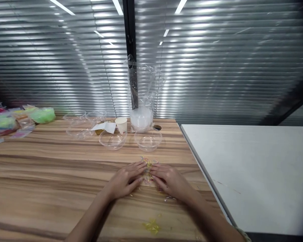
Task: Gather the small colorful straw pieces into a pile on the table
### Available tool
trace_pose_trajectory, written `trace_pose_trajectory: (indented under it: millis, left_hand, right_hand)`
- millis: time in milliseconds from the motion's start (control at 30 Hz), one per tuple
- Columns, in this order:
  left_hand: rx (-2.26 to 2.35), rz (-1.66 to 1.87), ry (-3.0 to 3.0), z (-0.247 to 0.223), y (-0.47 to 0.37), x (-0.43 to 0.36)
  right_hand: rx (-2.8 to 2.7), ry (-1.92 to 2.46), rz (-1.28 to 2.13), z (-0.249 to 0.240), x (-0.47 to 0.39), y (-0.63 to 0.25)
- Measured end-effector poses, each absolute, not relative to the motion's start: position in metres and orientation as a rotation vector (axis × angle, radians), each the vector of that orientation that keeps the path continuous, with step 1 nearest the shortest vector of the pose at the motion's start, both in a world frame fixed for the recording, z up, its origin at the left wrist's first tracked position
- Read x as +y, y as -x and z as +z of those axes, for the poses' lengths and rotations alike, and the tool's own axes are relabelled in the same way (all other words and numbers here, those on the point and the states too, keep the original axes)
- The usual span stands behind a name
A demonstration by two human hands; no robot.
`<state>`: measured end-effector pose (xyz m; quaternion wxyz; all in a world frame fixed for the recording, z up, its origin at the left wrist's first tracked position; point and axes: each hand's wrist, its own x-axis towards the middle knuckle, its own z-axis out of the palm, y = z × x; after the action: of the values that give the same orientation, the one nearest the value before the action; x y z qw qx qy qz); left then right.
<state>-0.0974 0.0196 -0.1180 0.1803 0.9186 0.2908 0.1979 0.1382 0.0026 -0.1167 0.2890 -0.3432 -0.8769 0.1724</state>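
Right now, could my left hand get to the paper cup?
Probably yes: the left hand lies flat on the table, and only a clear bowl sits before the paper cup.

Wood-grain table [53, 168] abuts a white table [255, 168]. Closed horizontal blinds [229, 67] span the rear, reflecting ceiling strip lights [62, 6].

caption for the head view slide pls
Both hands gather colourful shreds on a wooden table before clear bowls.
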Motion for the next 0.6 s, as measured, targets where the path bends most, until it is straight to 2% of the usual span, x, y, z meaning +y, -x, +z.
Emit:
trace_pose_trajectory:
  millis: [200, 467, 600]
  left_hand:
    - [0.792, 0.464, -2.619, -0.1130, 0.0968, 0.0189]
    - [0.903, 0.670, -2.661, -0.1211, 0.0994, 0.0206]
    - [0.869, 0.653, -2.701, -0.1177, 0.0930, 0.0151]
  right_hand:
    - [-2.385, 0.955, 0.440, -0.1139, 0.0035, -0.1400]
    - [-2.346, 1.034, 0.424, -0.1202, 0.0073, -0.1452]
    - [-2.341, 1.053, 0.416, -0.1196, 0.0072, -0.1456]
